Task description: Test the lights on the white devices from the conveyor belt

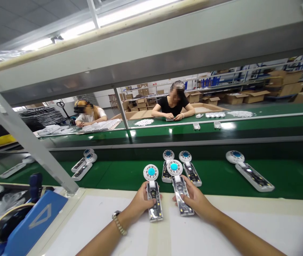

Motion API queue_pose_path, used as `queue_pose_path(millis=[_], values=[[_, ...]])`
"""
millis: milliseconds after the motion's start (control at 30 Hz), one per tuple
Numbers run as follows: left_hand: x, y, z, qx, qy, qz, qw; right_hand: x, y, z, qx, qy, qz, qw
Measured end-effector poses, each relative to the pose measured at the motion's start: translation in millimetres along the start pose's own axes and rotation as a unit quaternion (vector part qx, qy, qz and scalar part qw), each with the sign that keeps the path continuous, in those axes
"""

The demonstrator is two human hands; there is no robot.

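Note:
My left hand [140,201] is closed around a white device with a clear-covered body [155,209] and a round head with a blue centre. A second device of the same kind [184,209] is in my right hand [195,199], its thumb lying across the body. Both are held side by side above the near edge of the green belt, heads pointing away from me. Just beyond them, two similar devices [192,175] lie on the belt.
More devices lie on the green belt [121,174] at left and right [255,176]. A blue tape dispenser [37,222] stands at the near left, beside a slanted metal post [34,142]. Two people sit across the line.

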State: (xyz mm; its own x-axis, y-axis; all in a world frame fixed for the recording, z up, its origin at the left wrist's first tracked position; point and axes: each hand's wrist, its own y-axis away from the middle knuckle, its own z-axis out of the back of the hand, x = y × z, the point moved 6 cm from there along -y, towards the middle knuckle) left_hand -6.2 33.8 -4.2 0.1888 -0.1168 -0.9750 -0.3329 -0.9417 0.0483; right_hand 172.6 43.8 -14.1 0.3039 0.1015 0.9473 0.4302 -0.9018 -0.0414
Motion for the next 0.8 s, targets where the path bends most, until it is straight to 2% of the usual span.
queue_pose_path(millis=[100, 200, 333, 400, 467, 533, 567, 600, 633, 667, 700, 733, 800], values=[[0, 0, 0.5, 0.001, 0.009, 0.002, 1.000, 1, 1, 0, 0.004, -0.007, -0.011, 1.000], [-3, 0, -0.2, -0.017, 0.066, 0.010, 0.998, 4, 2, -2, 0.006, -0.053, -0.008, 0.999], [-5, 1, 8.7, -0.087, 0.187, 0.069, 0.976, 4, 3, 0, -0.023, -0.157, -0.060, 0.985], [-9, 0, 23.6, -0.125, 0.179, 0.096, 0.971, 8, 0, 6, -0.040, -0.176, -0.065, 0.981], [-18, -2, 48.5, -0.158, 0.104, 0.094, 0.977, 13, -6, 18, -0.057, -0.152, -0.056, 0.985], [-37, -8, 84.7, -0.210, -0.058, 0.065, 0.974, 17, -16, 41, -0.102, -0.100, -0.057, 0.988], [-50, -11, 105.2, -0.245, -0.169, 0.043, 0.954, 20, -21, 56, -0.143, -0.065, -0.054, 0.986], [-65, -14, 126.6, -0.291, -0.293, 0.023, 0.910, 24, -26, 72, -0.195, -0.016, -0.046, 0.980], [-77, -19, 146.2, -0.314, -0.341, 0.014, 0.886, 30, -30, 88, -0.254, 0.051, -0.028, 0.965], [-88, -24, 165.3, -0.330, -0.371, 0.006, 0.868, 39, -34, 100, -0.314, 0.137, 0.002, 0.940], [-100, -27, 184.0, -0.350, -0.404, -0.002, 0.845, 50, -37, 105, -0.363, 0.235, 0.041, 0.901], [-111, -30, 201.6, -0.367, -0.438, -0.009, 0.820, 60, -40, 102, -0.393, 0.331, 0.087, 0.853], [-130, -31, 233.7, -0.407, -0.506, -0.007, 0.760, 71, -50, 69, -0.384, 0.473, 0.184, 0.771]])
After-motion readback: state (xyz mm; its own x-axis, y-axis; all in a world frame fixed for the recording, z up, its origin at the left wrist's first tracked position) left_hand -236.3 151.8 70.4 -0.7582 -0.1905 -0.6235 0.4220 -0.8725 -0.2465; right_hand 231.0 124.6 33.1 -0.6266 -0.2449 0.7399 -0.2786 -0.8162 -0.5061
